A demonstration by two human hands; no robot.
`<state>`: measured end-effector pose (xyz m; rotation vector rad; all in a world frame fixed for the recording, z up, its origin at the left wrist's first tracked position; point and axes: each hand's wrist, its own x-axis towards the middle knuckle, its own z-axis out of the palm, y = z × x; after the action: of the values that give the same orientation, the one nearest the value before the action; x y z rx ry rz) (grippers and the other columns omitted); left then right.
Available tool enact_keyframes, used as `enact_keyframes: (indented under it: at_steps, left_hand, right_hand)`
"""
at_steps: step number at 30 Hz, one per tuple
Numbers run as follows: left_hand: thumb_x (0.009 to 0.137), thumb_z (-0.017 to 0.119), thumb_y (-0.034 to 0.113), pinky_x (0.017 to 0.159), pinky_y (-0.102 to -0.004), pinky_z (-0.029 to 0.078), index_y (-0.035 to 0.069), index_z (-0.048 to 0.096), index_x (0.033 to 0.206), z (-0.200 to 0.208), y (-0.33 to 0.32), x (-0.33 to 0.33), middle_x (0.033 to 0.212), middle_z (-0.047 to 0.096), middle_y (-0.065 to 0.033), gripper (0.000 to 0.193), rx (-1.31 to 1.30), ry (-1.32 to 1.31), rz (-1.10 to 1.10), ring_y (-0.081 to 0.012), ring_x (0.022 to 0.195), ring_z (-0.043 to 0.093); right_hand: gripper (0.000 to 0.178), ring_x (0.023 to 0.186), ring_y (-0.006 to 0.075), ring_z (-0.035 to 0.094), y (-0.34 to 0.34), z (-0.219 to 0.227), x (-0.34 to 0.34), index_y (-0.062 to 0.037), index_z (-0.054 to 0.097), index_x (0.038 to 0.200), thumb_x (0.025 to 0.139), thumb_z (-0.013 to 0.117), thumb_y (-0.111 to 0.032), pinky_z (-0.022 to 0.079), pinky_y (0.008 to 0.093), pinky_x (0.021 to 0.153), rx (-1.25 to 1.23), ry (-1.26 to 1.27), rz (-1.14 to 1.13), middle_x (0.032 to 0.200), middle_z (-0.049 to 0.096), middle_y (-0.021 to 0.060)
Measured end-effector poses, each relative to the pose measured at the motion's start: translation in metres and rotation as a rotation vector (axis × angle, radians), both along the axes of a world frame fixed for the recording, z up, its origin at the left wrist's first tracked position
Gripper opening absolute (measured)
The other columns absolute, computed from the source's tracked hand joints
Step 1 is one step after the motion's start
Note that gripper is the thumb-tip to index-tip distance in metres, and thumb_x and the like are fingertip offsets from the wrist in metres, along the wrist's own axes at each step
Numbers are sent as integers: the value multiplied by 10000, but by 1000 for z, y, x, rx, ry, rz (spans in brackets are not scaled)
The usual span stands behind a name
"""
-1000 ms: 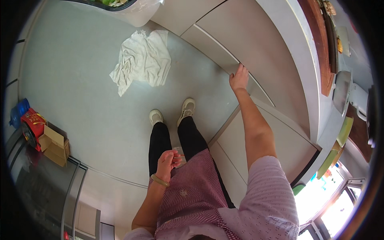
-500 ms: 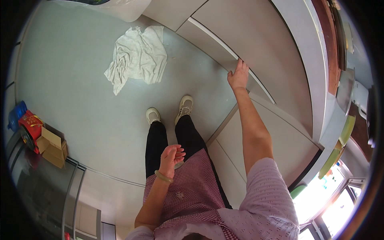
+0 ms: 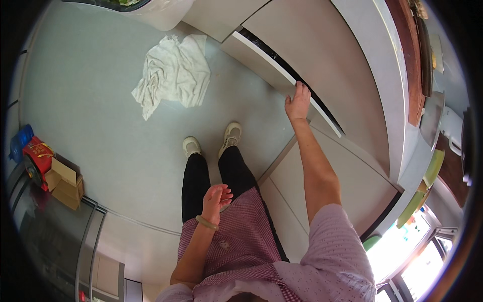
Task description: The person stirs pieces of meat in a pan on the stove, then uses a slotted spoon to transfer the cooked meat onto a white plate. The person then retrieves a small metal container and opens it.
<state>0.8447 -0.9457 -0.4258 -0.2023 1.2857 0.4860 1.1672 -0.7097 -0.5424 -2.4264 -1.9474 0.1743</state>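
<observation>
Reaches with the right hand to the drawer, set low below a larger pale panel — hooking fingers over its white top edge in a narrow grip on that lip, thumb to the outer side. Reveals a slim dark gap behind that edge, between drawer and panel. Holds the left hand well apart from the drawer, down toward its near end and in front of a checked apron, fingers loosely half curled; cannot tell about anything held there. Stands in light shoes on the floor left of the drawer. See also, farther left of the drawer, a crumpled white cloth spread on that floor, and, just beyond its far end, a whitish bin with green scraps. Find an open cardboard box well away to the drawer's left — beside a red package and a blue bottle.
</observation>
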Motion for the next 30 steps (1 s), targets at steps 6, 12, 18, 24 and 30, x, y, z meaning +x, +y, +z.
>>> enact_keyframes:
  at_steps: [6,12,18,24,30]
  left_hand:
    - [974,494,264,735,-285,531,42,590,1076,-6,-5,-4,962,631,-73,263,-10,28,33,-160,838,640]
    - [960,519,283,716,-293,537,48,570,1020,-6,-9,-5,909,637,-76,248,-24,41,64,-178,795,644]
    - [976,489,263,727,-281,531,44,590,1069,-4,-11,-6,958,633,-68,258,-43,42,56,-153,838,638]
    - [976,490,252,710,-271,533,46,591,1057,1,-8,-12,944,634,-64,242,-25,39,60,-147,823,638]
    - [973,498,239,669,-258,539,44,591,1040,-10,-11,-24,897,640,-58,227,-38,85,83,-130,762,643]
  right_hand:
    - [561,1055,339,479,2,3,1,-56,476,1209,704,718,-99,425,429,902,-29,-30,9,1097,504,141]
    - [484,1025,339,486,3,6,-1,-55,504,1156,717,704,-89,428,430,877,-46,-3,25,1057,518,141]
    - [421,1012,341,491,-14,4,-9,-59,528,1105,715,687,-70,420,445,867,-23,-9,74,1032,530,143]
    - [239,936,328,519,-50,4,-29,-47,558,970,749,647,-66,423,435,802,-63,6,214,952,556,127]
    - [199,904,330,536,-82,9,-50,-32,569,935,748,634,-54,448,434,783,-120,80,320,922,568,143]
